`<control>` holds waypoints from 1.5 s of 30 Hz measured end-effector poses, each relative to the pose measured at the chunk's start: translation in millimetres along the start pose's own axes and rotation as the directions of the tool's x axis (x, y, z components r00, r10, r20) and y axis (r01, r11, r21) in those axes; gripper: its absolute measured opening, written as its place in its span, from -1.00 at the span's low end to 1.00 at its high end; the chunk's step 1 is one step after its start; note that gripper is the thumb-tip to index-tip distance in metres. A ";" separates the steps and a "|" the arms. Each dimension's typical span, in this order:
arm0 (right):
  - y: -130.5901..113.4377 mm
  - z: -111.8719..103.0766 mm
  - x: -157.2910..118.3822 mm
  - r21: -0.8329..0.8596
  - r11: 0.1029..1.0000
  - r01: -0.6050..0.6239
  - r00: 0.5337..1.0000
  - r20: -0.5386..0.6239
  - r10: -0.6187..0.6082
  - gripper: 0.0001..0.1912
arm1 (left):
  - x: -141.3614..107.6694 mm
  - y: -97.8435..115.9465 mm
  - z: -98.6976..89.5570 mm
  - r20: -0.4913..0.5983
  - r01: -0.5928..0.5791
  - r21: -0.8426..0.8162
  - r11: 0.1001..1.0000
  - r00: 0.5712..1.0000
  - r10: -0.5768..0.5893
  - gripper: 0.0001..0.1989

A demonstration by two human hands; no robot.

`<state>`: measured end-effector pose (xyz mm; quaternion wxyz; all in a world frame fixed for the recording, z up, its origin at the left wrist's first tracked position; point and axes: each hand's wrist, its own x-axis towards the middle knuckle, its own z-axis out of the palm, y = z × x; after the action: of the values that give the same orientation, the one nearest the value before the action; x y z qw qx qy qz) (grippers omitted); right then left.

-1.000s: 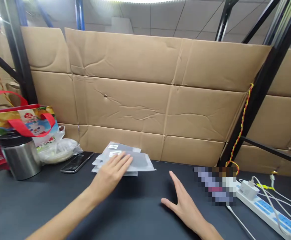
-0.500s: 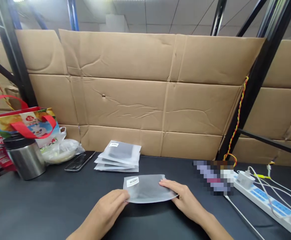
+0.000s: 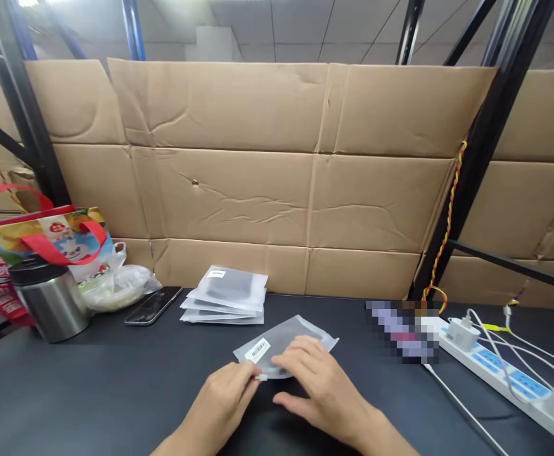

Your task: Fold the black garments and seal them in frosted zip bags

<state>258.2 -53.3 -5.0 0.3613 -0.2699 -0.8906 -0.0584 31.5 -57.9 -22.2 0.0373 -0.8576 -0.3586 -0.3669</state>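
A frosted zip bag [image 3: 300,326] with a white barcode label [image 3: 258,350] is tilted over the dark table in front of me. My left hand [image 3: 224,399] pinches its near left corner, where a small white tab [image 3: 262,377] shows by the fingertips. My right hand [image 3: 327,386] lies over the right part of the bag, fingers stretched out and the thumb apart. Whether its fingertips press on the bag is hard to see. Behind it sits a stack of similar frosted bags [image 3: 229,288], the top one also labelled.
At the left stand a steel flask [image 3: 53,307], a red-handled shopping bag [image 3: 68,237] and a clear plastic bag [image 3: 120,288]. A phone [image 3: 153,306] lies beside them. A power strip [image 3: 500,367] with white cables runs along the right. A cardboard wall [image 3: 239,202] closes the back.
The bag has turned, its right end swinging away from me. My right hand has let go of the right edge and moved left over the bag. My left hand still pinches the near left corner.
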 end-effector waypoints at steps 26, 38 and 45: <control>36.7 -5.1 -27.9 -0.318 0.948 0.024 1.000 0.000 -0.025 -0.85 | -15.8 -15.6 -19.9 0.000 -0.075 0.086 0.993 0.997 0.075 -0.85; 27.6 5.3 -26.2 -0.223 0.972 0.067 0.998 -0.003 -0.070 -0.57 | -7.4 -3.1 -22.7 0.046 -0.157 0.041 0.987 0.987 0.155 -0.78; 21.2 29.7 -16.5 -0.185 0.983 0.003 0.989 0.147 0.025 -0.61 | 16.4 7.2 -24.2 0.175 -0.087 -0.002 0.996 0.981 0.086 -0.78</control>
<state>260.9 -33.6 -39.9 0.2677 -0.3107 -0.9043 -0.1184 29.3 -61.5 7.6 0.0240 -0.9012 -0.3238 -0.2870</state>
